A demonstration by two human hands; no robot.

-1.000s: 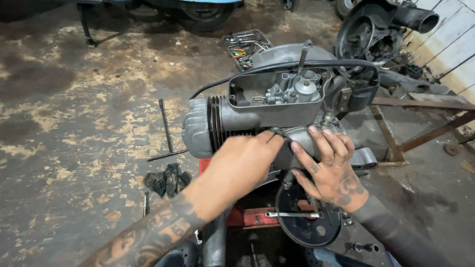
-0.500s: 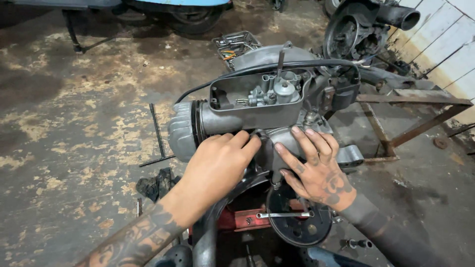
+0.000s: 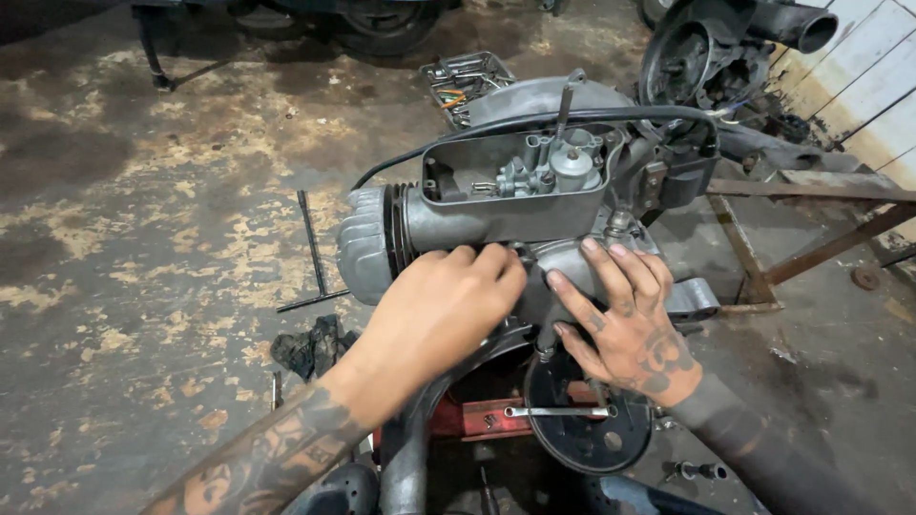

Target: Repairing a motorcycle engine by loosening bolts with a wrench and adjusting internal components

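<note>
So the grey cast-metal scooter engine sits up on a red metal stand in the middle of the stained concrete floor, carb box open on top with the silvery carburettor showing inside. Both hands are down on the front of the engine casing, just under that open box. The left hand is curled over, fingertips pressed onto the casing beside the finned cylinder; can't tell if it's pinching anything, the knuckles hide it. The right hand is spread open, fingers flat against the casing, more bracing than gripping.

My read: he's seating or feeling out some small part right at that joint, fiddly finger work. Whatever comes next probably wants a steady brace from the right hand while the left works the fitting.

Below the engine there's a round black backing plate with a silver wrench lying across it. Left of the engine a black T-handle bar lies on the floor, with a dark rag nearby. Behind it, a tray of tools.
</note>
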